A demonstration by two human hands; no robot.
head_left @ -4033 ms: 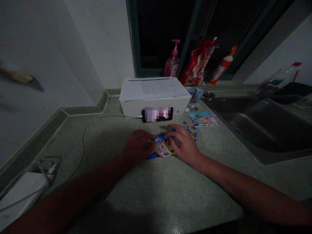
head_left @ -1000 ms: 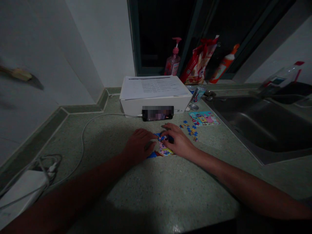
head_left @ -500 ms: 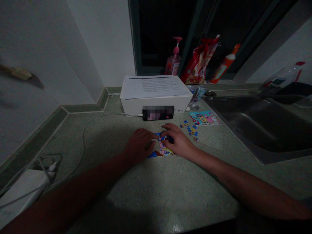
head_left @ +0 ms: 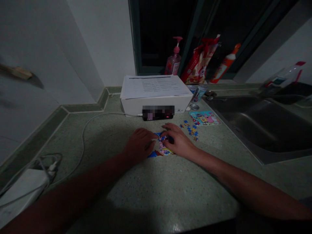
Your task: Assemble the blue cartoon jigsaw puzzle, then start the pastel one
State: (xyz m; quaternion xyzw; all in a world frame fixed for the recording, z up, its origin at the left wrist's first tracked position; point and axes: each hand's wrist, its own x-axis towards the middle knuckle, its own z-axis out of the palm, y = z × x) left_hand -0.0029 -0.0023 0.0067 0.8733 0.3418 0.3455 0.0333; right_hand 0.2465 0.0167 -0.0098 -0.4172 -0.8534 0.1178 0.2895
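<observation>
A partly assembled jigsaw puzzle (head_left: 166,150) in blue, pink and yellow lies on the speckled counter, partly covered by both hands. My left hand (head_left: 138,144) rests at its left side, index finger stretched to the upper edge, thumb apart, nothing visibly held. From the right, my right hand (head_left: 179,140) reaches over it. Its thumb and index tips come close together around a small jigsaw piece at the puzzle's upper part, while another finger stretches out beyond. Loose jigsaw pieces (head_left: 192,130) lie right of this hand. The fingers hide some of the puzzle.
Behind the hands, a phone (head_left: 158,117) on a white cable leans against a white box (head_left: 156,103). A colourful picture card (head_left: 205,118) lies beside the sink (head_left: 273,126). A can (head_left: 200,93) stands near the box. A white power strip (head_left: 26,185) sits at left.
</observation>
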